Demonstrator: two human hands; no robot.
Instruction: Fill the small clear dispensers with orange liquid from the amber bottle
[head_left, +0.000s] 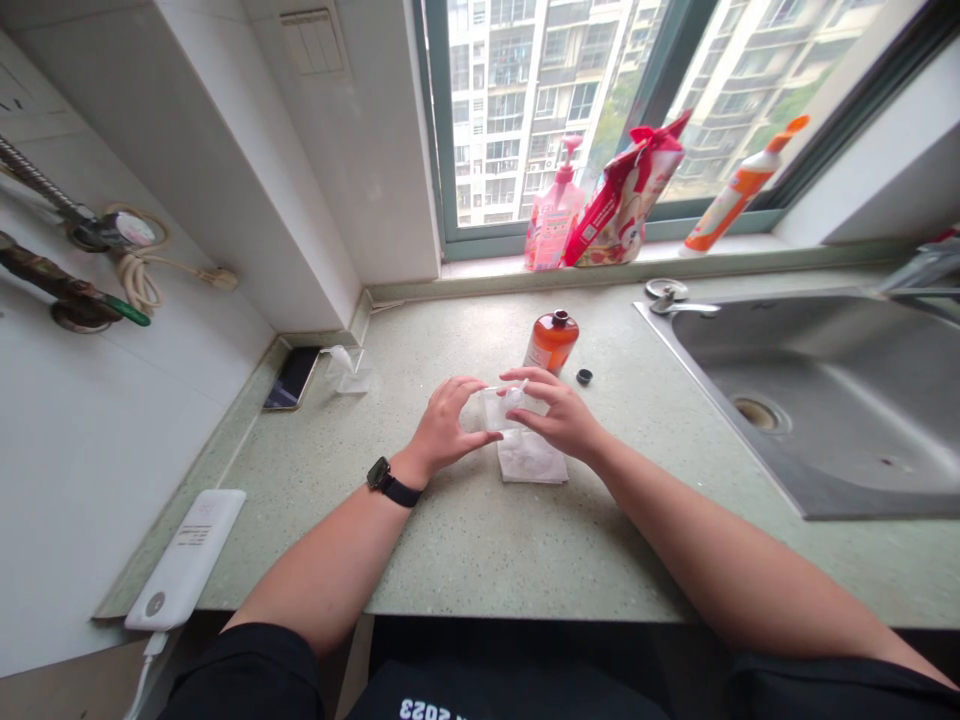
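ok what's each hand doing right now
Left hand: open, curved beside the clear container; contact unclear.
Right hand: fingers around a small clear piece; grip cannot be told.

A home kitchen: a stainless-steel sink [847, 400] is set into a speckled countertop [450, 540]; left of the sink, a pink pump bottle [553, 220] stands on the windowsill [480, 268], with apartment blocks [551, 100] visible outside beyond it.

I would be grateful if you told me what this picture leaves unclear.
All in the head view:
Orange bottle: its base, hidden behind the right hand.
Clear item at that hand: its exact shape, see-through and blurred.
Faucet: the rest of it, cut off by the right edge.
White cable: its far end, cut off by the bottom edge.
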